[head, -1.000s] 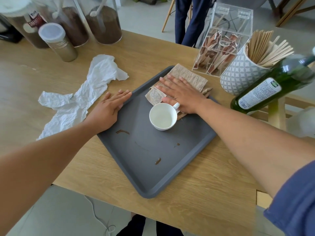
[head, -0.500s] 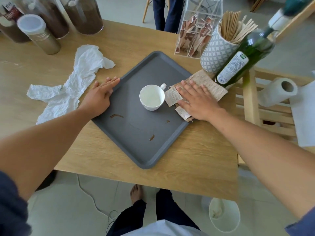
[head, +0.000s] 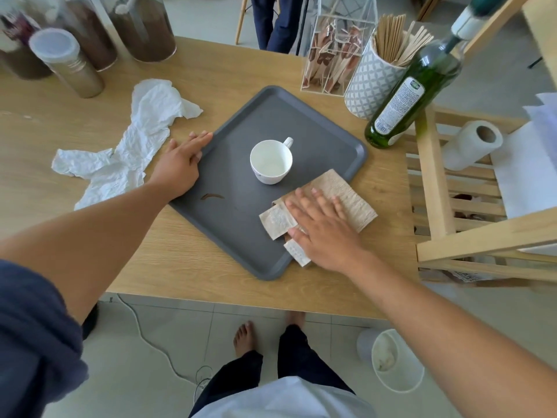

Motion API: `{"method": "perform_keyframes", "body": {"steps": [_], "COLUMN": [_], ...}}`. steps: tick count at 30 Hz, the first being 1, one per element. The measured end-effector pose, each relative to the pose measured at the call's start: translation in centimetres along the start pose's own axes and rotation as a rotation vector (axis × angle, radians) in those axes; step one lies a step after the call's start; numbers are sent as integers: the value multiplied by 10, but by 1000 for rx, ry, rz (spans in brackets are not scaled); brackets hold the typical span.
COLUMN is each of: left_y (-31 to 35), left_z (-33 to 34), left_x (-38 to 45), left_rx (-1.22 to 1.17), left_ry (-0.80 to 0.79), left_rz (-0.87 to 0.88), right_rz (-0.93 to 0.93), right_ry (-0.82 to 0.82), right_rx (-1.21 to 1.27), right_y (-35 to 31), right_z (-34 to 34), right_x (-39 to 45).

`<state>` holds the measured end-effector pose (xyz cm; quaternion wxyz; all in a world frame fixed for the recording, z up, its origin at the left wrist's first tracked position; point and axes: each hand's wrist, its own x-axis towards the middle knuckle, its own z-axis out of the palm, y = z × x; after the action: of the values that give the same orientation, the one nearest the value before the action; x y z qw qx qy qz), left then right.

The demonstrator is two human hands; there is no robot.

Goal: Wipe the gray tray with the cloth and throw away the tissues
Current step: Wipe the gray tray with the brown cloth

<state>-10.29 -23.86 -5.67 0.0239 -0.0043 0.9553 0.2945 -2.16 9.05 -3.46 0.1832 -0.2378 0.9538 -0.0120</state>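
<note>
A gray tray is seen lying at an angle on a wooden table, one corner near the table's front edge. The left hand is laid flat and open on the tray's left rim, fingers spread, nothing grasped. The right hand is pressed flat, palm down, on a beige cloth, which is spread over the tray's right edge, partly on the tray and partly on the table; the fingers are extended, not curled around it. Small pale folded pieces of the cloth are seen sticking out by the thumb. A white cup is set upright near the middle of the tray, handle pointed away, apart from both hands. A brown smear is visible on the tray just beside the left wrist. Crumpled white tissues are spread on the table left of the tray, just beside the left hand, untouched. A green bottle is seen beyond the tray's right corner, beside a patterned holder of wooden sticks and a clear box of sachets. Jars of brown powder are placed at the table's far left. A paper roll is lying on a wooden rack to the right. A white bin is standing on the floor under the right forearm.
</note>
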Motion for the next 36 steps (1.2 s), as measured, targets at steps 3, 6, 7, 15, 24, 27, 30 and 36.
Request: {"method": "perform_keyframes", "body": {"steps": [3, 6, 7, 15, 24, 27, 30, 36], "left_y": [-1, -1, -2, -2, 2, -1, -2, -1], "left_z": [0, 2, 2, 7, 8, 8, 9, 9], "left_x": [-2, -3, -3, 0, 0, 1, 0, -4], "left_rx": [-1, 7, 8, 56, 65, 78, 90, 115], "left_ry": [17, 20, 16, 45, 18, 12, 15, 32], "left_rz": [-12, -9, -6, -3, 24, 64, 89, 101], "right_rz": [-24, -45, -51, -9, -60, -61, -81, -66], "right_ry": [24, 41, 46, 65, 83, 83, 79, 74], "right_rx": [8, 1, -1, -51, 2, -9, -21, -22], "right_y": [-32, -59, -65, -15, -57, -68, -63, -25], "right_z": [12, 24, 28, 14, 20, 23, 24, 20], "right_x": [-14, -21, -22, -3, -2, -5, -11, -32]}}
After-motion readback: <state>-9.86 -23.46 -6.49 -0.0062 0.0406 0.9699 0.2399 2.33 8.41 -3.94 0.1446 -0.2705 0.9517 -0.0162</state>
